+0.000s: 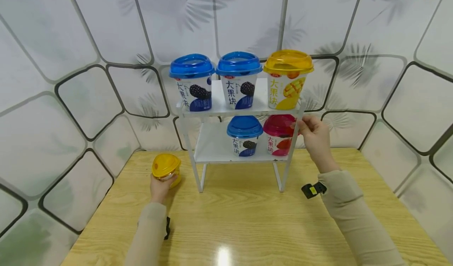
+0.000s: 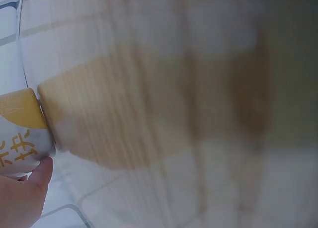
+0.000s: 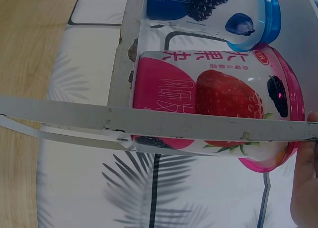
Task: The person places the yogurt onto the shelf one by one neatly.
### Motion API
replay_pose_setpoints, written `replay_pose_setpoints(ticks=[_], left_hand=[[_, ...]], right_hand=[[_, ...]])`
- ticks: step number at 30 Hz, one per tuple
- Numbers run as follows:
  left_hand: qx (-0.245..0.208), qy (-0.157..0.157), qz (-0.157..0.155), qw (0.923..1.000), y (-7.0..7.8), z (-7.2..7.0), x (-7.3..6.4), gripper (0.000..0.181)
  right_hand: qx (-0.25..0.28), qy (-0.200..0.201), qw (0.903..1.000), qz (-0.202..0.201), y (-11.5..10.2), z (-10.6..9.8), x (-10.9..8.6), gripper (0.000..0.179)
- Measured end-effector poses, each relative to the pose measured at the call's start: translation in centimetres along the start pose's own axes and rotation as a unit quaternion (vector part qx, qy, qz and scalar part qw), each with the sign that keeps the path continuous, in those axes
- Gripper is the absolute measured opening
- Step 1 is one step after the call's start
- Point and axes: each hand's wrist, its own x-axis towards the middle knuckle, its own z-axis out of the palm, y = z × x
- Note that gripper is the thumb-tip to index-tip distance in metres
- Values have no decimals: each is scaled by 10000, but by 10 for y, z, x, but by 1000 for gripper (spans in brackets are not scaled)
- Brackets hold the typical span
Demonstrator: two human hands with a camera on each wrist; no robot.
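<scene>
My left hand (image 1: 161, 188) grips a yellow-lidded yogurt cup (image 1: 166, 166) at the table's left, its base at the tabletop. In the left wrist view, the thumb presses the side of this cup (image 2: 25, 114). On the right, my right hand (image 1: 316, 140) reaches past the rack's post and holds the lid edge of a pink-lidded strawberry yogurt cup (image 1: 279, 145) on the lower shelf. The right wrist view has this cup (image 3: 226, 94) upright behind the post; most of the hand is out of frame there. Beside it stands a blue-lidded blackberry yogurt cup (image 1: 244, 134).
A white two-tier rack (image 1: 212, 140) stands on the wooden table (image 1: 230, 207). Its top shelf bears two blue-lidded cups (image 1: 192, 83) and a yellow-lidded mango cup (image 1: 288, 79). A patterned backdrop (image 1: 106, 30) surrounds the table at the back and sides.
</scene>
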Motion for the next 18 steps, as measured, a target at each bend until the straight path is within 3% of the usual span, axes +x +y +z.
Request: replay_pose_setpoints(ticks=[4,9,18], left_hand=[[192,-69,-32,9998,3,-5,-2,77],[98,-137,30,9999,6,-9,-6,76],[-136,-556,497,9971,12,-16,-17,75]], right_hand=[[-45,-7,10000,10,0,0,0,22],[-74,3,10000,-25,0,0,0,22],[-131,-14,9999,-50,2,-1,0,22]])
